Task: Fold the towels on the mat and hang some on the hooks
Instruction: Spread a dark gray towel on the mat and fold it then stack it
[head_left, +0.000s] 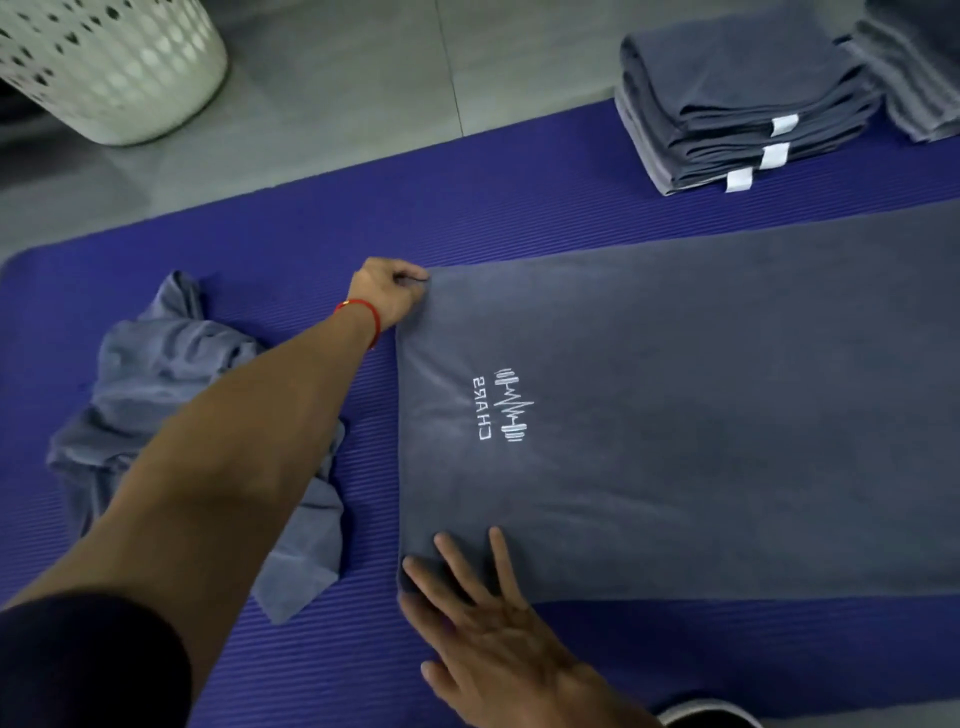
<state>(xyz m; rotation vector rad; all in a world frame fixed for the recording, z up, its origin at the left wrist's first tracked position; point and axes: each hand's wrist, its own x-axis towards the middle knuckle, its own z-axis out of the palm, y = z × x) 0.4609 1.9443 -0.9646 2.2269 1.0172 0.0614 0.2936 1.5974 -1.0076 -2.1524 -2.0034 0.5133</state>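
Dim, soft, even light; slight blur, wide-angle edge bending

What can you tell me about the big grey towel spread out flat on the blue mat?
The grey towel looks like soft, matte cloth, lying flat and smooth on the blue mat and running off the right edge of view. White stitching near its left end shows a barbell-and-pulse logo with lettering. The left hand pinches its far left corner; the right hand lies open on its near left corner.
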